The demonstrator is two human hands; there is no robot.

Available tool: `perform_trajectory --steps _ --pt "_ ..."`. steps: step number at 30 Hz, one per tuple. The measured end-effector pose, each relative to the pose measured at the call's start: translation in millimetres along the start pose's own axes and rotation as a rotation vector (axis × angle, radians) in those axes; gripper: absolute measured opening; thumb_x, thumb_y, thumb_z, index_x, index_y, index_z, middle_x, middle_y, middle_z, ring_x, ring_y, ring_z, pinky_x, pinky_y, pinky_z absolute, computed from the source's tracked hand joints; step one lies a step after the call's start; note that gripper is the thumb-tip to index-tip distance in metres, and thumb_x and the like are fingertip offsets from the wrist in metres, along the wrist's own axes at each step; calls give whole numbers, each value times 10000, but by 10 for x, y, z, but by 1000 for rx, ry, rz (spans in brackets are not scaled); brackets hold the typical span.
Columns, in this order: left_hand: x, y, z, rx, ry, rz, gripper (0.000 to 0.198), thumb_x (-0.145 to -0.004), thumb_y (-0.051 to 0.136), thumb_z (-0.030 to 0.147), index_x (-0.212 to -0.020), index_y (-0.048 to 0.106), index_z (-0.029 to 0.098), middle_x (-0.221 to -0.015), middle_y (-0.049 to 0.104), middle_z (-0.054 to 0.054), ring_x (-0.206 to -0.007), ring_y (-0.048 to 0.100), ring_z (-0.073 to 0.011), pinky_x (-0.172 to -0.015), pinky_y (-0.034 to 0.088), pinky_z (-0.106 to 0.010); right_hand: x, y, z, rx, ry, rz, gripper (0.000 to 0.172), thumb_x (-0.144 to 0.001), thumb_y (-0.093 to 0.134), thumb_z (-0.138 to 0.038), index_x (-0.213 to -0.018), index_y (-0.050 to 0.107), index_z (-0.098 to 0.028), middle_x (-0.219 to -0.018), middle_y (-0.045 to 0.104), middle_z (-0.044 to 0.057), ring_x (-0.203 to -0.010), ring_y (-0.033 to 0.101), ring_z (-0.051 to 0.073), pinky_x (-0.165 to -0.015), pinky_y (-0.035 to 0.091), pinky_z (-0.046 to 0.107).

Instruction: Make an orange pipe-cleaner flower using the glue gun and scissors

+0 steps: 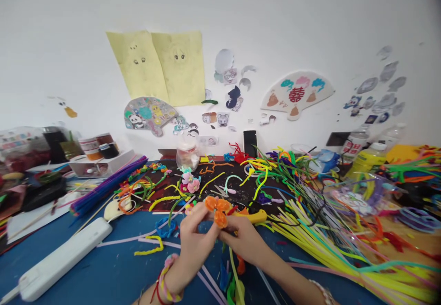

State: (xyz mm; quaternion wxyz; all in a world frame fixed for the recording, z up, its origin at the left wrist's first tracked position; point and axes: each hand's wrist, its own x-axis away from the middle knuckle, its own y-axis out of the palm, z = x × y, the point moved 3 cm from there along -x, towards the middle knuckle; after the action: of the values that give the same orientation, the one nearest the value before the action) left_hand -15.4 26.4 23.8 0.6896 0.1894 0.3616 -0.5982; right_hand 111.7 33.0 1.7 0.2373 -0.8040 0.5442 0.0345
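An orange pipe-cleaner flower (219, 209) with looped petals is held up at the middle of the table. My left hand (196, 231) is closed, its thumb and fingers pinching the flower from the left. My right hand (243, 236) is closed too, close under the flower; its fingertips are partly hidden, and what they grip, if anything, cannot be made out. Just behind the right hand lies a yellow-handled tool (257, 216). A bunch of pink and lilac flowers (190, 183) lies beyond my hands. Below them a pale green strip (236, 273) hangs or lies.
Loose yellow pipe cleaners (317, 240) spread over the right side, with purple ones (110, 185) at the left. A white power strip (65, 259) lies front left. A phone (250, 143) leans on the wall, and bottles (370, 160) stand back right.
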Motion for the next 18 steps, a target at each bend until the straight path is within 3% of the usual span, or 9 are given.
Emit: perform_trajectory --steps 5,12,18 --pt "-17 -25 138 -105 120 1 152 -684 601 60 -779 664 161 -776 668 -58 -757 601 -178 -628 476 -242 2 42 -15 53 -70 42 146 -794 514 -184 -754 655 -181 -754 663 11 -707 584 157 -695 443 255" --pt "-4 -48 203 -116 192 21 234 -670 610 55 -864 696 155 -773 694 -67 -681 616 -165 -561 472 -226 17 112 60 86 -137 80 169 -738 491 -126 -585 551 -165 -611 581 -27 -590 508 118 -563 386 209" --pt "14 -44 195 -96 169 0 100 -698 620 127 -698 710 170 -659 683 -54 -648 619 -173 -574 475 -247 19 150 36 70 -143 82 178 -742 492 -142 -589 579 -165 -624 604 -21 -618 539 128 -578 403 216"
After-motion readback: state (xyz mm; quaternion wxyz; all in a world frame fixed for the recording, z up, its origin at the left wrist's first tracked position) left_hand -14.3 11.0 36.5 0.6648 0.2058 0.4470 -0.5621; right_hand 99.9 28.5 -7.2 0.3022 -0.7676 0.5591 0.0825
